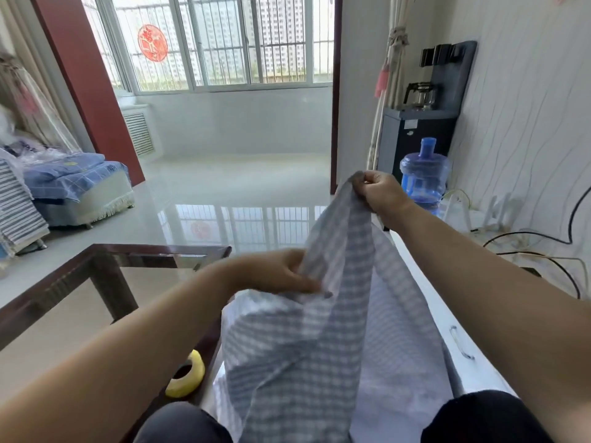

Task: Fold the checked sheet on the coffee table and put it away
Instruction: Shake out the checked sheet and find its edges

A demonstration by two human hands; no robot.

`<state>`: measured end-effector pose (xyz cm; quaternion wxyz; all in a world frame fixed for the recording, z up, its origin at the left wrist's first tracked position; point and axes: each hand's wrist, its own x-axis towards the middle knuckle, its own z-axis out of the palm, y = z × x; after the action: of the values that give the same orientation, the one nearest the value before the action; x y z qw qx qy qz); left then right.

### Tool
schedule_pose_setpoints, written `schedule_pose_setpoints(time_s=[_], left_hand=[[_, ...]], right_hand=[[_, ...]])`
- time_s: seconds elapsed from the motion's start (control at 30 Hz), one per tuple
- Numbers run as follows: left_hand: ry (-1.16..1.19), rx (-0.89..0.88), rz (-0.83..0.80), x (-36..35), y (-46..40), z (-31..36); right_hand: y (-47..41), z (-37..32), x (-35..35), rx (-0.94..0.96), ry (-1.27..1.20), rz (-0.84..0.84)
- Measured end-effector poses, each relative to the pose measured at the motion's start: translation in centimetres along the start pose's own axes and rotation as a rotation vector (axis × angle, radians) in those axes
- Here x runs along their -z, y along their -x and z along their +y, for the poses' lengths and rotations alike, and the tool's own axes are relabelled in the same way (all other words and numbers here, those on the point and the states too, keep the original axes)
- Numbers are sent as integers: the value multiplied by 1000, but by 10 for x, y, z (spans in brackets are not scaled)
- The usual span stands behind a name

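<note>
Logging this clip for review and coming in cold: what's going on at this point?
A person is handling a grey-and-white checked sheet. The right hand pinches one part of its edge and holds it up high, while the left hand grips the edge lower down. The rest of the sheet hangs in loose folds over the person's lap, so no neat fold shows yet. The dark-framed glass coffee table stands to the left, with a yellow tape roll on its near edge.

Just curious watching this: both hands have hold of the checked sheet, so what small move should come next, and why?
Probably slide the left hand along the edge, away from the right hand, to find the next corner. The checked sheet hangs bunched below both grips, not yet flat enough to fold.
</note>
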<state>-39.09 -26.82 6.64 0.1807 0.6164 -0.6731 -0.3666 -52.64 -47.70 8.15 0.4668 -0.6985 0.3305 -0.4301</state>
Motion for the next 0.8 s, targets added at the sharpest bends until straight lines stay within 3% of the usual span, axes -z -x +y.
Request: schedule_pose_setpoints(time_s=[0.13,0.3,0.37,0.47,0.63,0.73,0.8], left_hand=[[-294,-55,-56,-41,-11,8],[-453,-24,-7,-52,-13,-20],[-507,68,-50,-51,-13,-37],[-792,199,-205,-57,-11,-68],[-1041,149,-251,-63,-10,-111],[-1069,129,-244,-76,-17,-126],[-872,316,-215,-69,-21,-143]], right_hand=[[10,12,-13,-12,104,-124],[15,49,2,-80,197,103],[15,67,12,-135,223,176],[13,88,24,-188,260,290],[13,107,32,-257,256,399],[9,109,31,-260,203,389],[6,111,35,-252,182,421]])
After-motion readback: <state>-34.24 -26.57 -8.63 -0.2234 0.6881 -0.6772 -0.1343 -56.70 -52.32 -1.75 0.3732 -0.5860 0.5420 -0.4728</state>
